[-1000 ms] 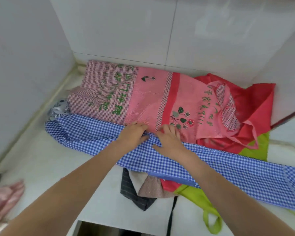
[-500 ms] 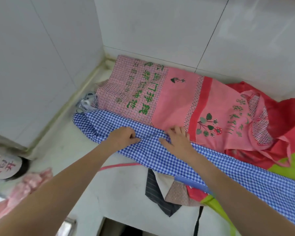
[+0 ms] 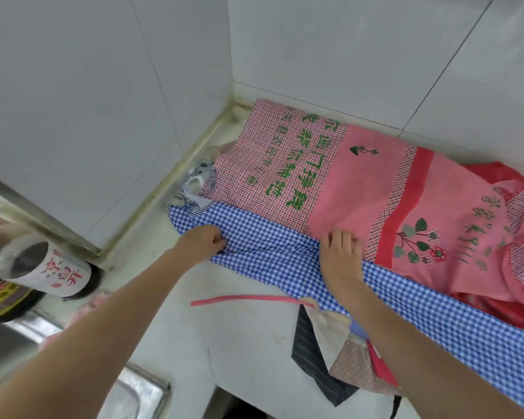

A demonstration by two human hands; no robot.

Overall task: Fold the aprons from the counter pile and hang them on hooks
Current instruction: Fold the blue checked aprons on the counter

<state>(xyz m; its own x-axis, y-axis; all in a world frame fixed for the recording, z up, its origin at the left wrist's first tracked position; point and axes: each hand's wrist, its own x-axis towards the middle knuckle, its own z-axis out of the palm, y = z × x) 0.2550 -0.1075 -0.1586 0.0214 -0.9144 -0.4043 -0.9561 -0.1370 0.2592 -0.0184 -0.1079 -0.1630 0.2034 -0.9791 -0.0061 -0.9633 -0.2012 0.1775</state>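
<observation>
Spreading apart along the blue-and-white gingham cotton apron (image 3: 285,252), the left hand (image 3: 201,241) pinched a fold while the right hand (image 3: 341,255) pressed flat, fingers relaxed. A second earlier they nearly touched; smoothing seemed underway. It lay long on the white surface (image 3: 239,334), overlapping the pink printed apron (image 3: 354,189).
</observation>
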